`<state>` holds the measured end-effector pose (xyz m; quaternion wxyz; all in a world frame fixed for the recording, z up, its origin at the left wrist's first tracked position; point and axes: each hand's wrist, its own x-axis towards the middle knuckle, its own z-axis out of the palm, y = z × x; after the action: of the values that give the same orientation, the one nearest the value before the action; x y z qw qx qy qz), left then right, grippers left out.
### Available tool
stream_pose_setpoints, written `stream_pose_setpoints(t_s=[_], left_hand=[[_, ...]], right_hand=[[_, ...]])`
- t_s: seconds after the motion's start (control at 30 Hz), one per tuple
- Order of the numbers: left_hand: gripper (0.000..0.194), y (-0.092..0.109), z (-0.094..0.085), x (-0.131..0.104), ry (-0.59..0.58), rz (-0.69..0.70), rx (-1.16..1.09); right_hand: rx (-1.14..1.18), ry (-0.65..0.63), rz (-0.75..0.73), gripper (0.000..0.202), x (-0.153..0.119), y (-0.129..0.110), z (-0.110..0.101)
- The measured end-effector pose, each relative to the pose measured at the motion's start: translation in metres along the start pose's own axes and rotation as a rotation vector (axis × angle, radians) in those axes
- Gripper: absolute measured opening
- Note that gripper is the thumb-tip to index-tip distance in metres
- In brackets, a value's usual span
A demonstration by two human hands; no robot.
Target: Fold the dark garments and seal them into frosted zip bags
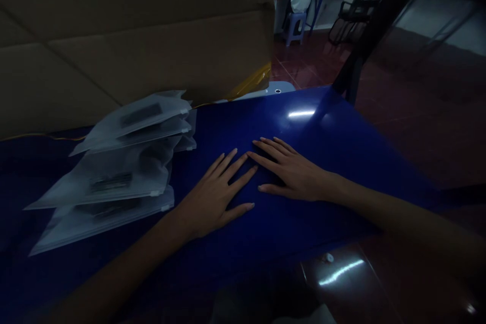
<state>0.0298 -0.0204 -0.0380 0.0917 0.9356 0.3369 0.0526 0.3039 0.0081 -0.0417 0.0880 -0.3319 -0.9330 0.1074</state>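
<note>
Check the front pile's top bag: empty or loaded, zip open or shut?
Loaded: a dark bundle shows through the translucent bag. Zip: cannot tell; slider at the right end, the rest too dim.

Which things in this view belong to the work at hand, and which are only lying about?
Likely in the work:
blue tabletop, under left hand and right hand
slider-zip bags, beside left hand

Likely not:
cardboard box
plastic stool
black chair
</note>
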Motion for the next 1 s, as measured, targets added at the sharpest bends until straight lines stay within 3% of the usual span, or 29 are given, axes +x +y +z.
stream_pose_setpoints(t_s=[0.57, 0.7, 0.77, 0.9, 1.0], left_hand=[[0.077, 0.004, 0.0, -0.001, 0.05, 0.045, 0.161], [0.065, 0.009, -0.007, -0.002, 0.204, 0.017, 0.28], [0.065, 0.012, -0.018, -0.004, 0.324, -0.078, 0.347], [0.084, 0.014, -0.043, -0.01, 0.502, -0.256, 0.422], [0.072, 0.004, -0.053, -0.015, 0.583, -0.408, 0.43]], right_hand=[[-0.013, 0.022, -0.022, 0.08, -0.001, 0.002, 0.0], [-0.023, 0.033, -0.025, 0.077, -0.001, 0.002, 0.002], [-0.028, 0.032, -0.024, 0.077, 0.0, 0.002, 0.002], [-0.029, 0.015, -0.019, 0.077, 0.0, 0.001, 0.0], [-0.022, 0.009, -0.014, 0.077, 0.0, 0.0, -0.001]])
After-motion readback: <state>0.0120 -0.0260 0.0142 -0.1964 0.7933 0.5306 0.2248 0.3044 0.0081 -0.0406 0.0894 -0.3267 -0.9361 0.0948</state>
